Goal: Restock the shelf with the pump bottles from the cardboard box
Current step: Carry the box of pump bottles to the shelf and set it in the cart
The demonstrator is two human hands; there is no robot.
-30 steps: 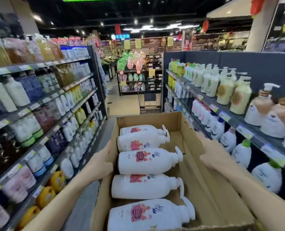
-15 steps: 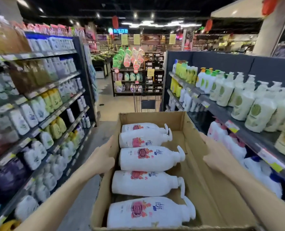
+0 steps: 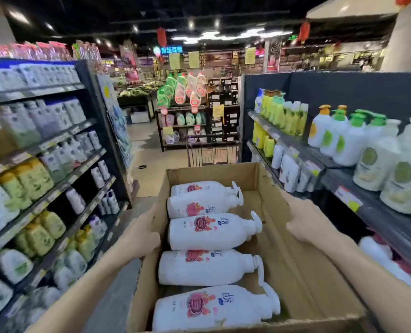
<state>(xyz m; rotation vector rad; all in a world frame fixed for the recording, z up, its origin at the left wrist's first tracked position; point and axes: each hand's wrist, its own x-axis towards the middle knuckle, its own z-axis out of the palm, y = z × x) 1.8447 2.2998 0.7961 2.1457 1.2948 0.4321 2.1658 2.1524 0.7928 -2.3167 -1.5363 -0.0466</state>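
An open cardboard box (image 3: 303,267) fills the lower middle of the view. Several white pump bottles (image 3: 211,231) with red flower labels lie on their sides in its left half, pumps pointing right. My left hand (image 3: 140,234) grips the box's left wall from outside. My right hand (image 3: 308,223) grips the right wall. The box is carried between both hands, above the aisle floor. The shelf (image 3: 377,210) on the right holds white pump bottles with green caps.
Dark shelving full of bottles lines the left side (image 3: 55,188) and the right side of the aisle. A wire trolley (image 3: 213,152) stands ahead just beyond the box. A display rack (image 3: 187,116) closes the aisle's far end.
The view has advanced along the aisle; the shelves slide past on both sides and the trolley is nearer. Both hands keep the same grip on the box.
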